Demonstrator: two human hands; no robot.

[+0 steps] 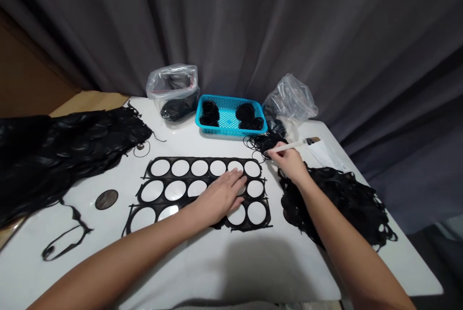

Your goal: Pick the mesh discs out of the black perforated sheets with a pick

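Observation:
A black rubbery sheet [159,178] with rows of round holes lies flat on the white table [267,271]. My left hand [220,197] rests palm down on the sheet's right half, fingers spread, covering some of its holes. Beyond the sheet's upper right corner, my right hand [288,159] grips a slim white pen-like tool [291,146]. The tool's tip is at a pile of thin black rings [265,142], just in front of the blue basket [231,131]. Inside that basket are bunches of black rings at both ends.
Black material is heaped at the left [65,155] and right [340,204]. Clear bags [173,90] [291,100] flank the basket. A dark disc [106,199] and a loose black strip [68,245] lie at the left. Grey curtain [231,20] hangs behind.

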